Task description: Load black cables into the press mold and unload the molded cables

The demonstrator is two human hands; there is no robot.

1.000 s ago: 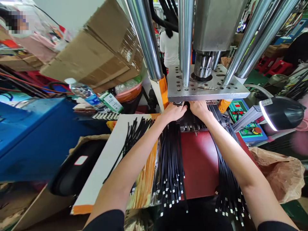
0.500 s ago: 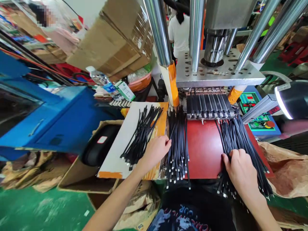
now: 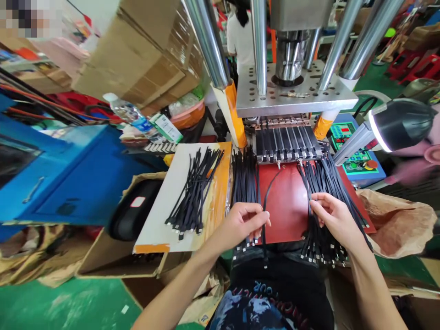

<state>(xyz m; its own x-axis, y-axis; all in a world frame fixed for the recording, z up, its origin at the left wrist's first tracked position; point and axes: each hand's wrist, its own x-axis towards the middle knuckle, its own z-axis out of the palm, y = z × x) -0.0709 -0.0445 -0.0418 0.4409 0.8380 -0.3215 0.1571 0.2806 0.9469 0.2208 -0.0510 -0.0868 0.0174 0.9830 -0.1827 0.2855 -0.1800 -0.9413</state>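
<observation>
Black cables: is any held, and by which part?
The left hand seems to pinch one cable partway along; the right hand, apparently another cable, also partway along.

- My left hand (image 3: 240, 225) has its thumb and fingers closed on a single thin black cable (image 3: 271, 185), which curves over a glossy dark-red board (image 3: 288, 197).
- My right hand (image 3: 337, 217) pinches at the left edge of a thick right-hand bunch of flat black cables (image 3: 325, 176).
- A second black cable bunch (image 3: 245, 176) lies left of the red board, partly behind my left hand.
- Farther left, a black cable bundle (image 3: 196, 192) rests on an orange-edged white board (image 3: 154, 224).
- At the far side, a slotted black-and-silver metal fixture (image 3: 288, 144) sits below a holed grey steel plate (image 3: 295, 101).
</observation>
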